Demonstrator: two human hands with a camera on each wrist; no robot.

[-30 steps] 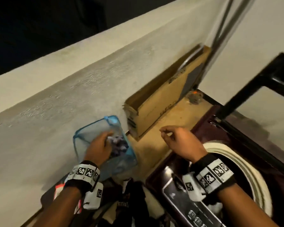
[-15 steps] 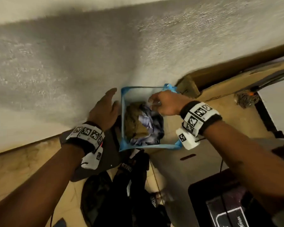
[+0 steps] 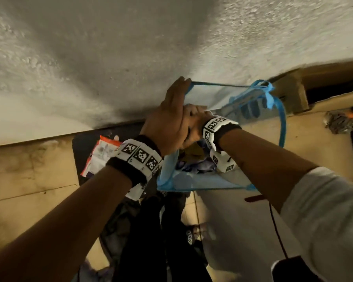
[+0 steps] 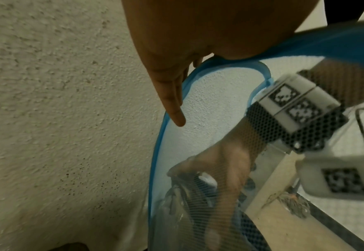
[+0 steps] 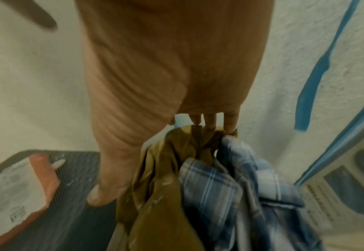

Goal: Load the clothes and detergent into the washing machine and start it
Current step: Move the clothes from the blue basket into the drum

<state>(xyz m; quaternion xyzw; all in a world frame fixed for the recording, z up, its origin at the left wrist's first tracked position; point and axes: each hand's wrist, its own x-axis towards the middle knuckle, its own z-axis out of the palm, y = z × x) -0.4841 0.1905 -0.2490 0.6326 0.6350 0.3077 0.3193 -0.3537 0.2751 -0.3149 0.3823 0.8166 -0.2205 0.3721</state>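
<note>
A blue mesh laundry basket (image 3: 212,184) stands against the rough wall. My left hand (image 3: 171,115) lies with straight fingers along its left rim (image 4: 155,161). My right hand (image 3: 194,123) is inside the basket, its fingers curled round the clothes (image 3: 194,157). Those are an olive-brown garment (image 5: 161,195) and a blue plaid shirt (image 5: 230,186), bunched under my right hand's fingertips (image 5: 211,124). The left wrist view shows my right hand (image 4: 223,166) through the mesh. An orange and white detergent packet (image 3: 99,157) lies on a black mat (image 5: 75,178) left of the basket.
A cardboard box (image 3: 293,94) leans on the wall right of the basket. Dark clothing (image 3: 151,231) hangs or lies below my arms. A black cable (image 3: 277,231) runs down to a dark corner of the machine (image 3: 293,269) at the bottom right.
My right hand went from the basket's rim down into it and took hold of the clothes. My left hand moved from beside the basket onto its left rim. The view came closer.
</note>
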